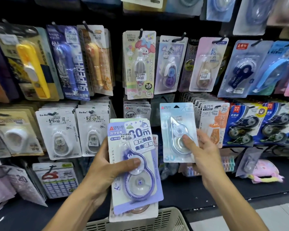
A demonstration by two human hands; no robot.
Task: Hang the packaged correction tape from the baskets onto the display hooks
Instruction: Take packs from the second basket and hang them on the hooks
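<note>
Basket (170,219) rim at bottom edge, nearest camera. Left hand (107,170) clamped on stack of purple correction tape packs (135,172), thumb across blister, held above basket. Right hand (202,150) pinches pale blue correction tape pack (178,130), upright, raised before lower row of display. Hooks (179,38) above carry hanging packs.

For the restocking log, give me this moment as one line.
left hand: holds purple pack stack | right hand: holds pale blue pack | basket: below
</note>
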